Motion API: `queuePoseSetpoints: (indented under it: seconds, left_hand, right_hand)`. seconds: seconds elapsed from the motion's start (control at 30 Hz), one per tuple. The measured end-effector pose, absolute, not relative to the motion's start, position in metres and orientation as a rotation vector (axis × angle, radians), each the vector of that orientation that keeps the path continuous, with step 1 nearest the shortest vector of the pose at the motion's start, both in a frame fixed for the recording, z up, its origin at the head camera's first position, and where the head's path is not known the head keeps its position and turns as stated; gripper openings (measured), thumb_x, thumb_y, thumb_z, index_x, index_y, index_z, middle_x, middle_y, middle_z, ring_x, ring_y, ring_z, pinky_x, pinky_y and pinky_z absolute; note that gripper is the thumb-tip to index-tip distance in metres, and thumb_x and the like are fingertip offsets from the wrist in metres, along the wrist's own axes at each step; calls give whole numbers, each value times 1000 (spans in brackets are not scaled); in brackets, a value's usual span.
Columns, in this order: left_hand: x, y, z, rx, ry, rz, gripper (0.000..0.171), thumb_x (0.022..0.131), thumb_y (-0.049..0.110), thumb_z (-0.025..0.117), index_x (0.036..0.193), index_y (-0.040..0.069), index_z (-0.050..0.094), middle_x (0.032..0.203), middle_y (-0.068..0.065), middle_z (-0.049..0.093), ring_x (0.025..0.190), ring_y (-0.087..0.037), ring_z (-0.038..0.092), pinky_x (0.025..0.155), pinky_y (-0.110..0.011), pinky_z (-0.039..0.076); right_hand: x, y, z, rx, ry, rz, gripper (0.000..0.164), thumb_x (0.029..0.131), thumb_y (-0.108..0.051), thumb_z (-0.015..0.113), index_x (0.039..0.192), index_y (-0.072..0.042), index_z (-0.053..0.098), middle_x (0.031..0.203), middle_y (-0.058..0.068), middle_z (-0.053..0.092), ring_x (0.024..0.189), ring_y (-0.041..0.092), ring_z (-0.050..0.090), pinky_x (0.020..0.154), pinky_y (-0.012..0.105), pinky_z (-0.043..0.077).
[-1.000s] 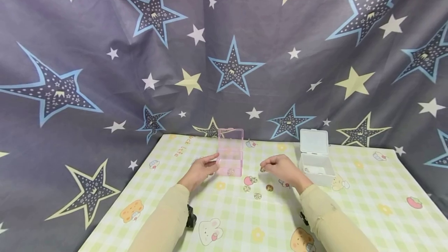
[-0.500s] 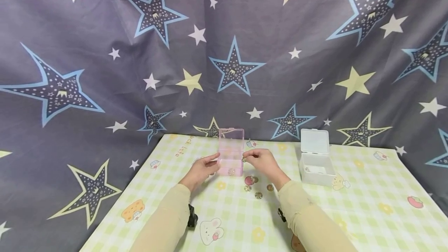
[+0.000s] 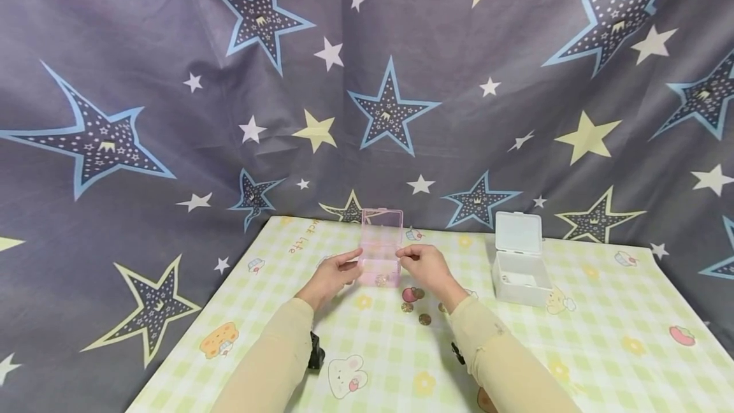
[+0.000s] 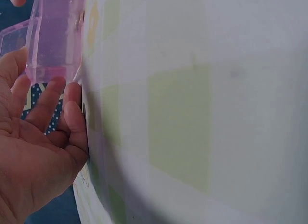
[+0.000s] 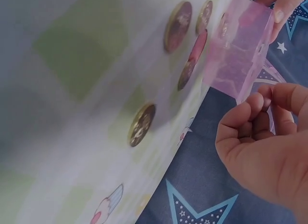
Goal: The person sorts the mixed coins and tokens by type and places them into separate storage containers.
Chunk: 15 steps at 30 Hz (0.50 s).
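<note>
A clear pink box (image 3: pixel 377 276) stands on the table with its lid raised, and a coin (image 3: pixel 381 280) shows through its front wall. My left hand (image 3: pixel 332 278) rests its fingertips against the box's left side, the fingers loosely bent. Over the box's right edge is my right hand (image 3: pixel 427 266); in the right wrist view its thumb and index fingertip meet, with no coin visible between them. Several gold coins lie in front of the box, among them one coin (image 3: pixel 425 319) nearest me and another coin (image 5: pixel 143 124) below the right hand.
To the right stands a white box (image 3: pixel 520 279), its lid raised and small items inside, too small to make out. A checked cloth (image 3: pixel 275 253) covers the table. Behind hangs a dark curtain (image 3: pixel 321 164) with stars.
My right hand has moved left from beside the coins to the pink box's edge. The coin it pinched is out of sight at its fingertips now. My left hand has stayed at the box.
</note>
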<state>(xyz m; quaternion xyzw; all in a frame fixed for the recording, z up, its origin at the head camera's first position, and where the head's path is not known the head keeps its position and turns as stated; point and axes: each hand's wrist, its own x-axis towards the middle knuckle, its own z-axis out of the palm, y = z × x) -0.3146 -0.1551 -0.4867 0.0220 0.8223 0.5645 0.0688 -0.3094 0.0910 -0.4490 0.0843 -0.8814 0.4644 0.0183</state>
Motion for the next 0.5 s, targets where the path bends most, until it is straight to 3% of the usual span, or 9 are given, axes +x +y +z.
queuePoseSetpoints:
  seconds: [0.37,0.5]
  left_hand:
    - [-316,-156,-488,77,2450,1736,52,107,18,67,157,19,56,150,-20,64,138,-35,63,106,-46,58]
    - [-316,-157,-487,79,2446,1716,53,107,20,67,158,21,55,152,-19,63,138,-34,63,106,-46,57]
  right_hand:
    - [-302,147,-457,332,-2851,1301,23,103,-15,65,119,-4,78,116,11,80,106,23,72,104,47,56]
    - [-296,173,-460,498,-3004,1173,18,100,-17,71,112,-5,79,104,6,80,91,15,67,90,36,57]
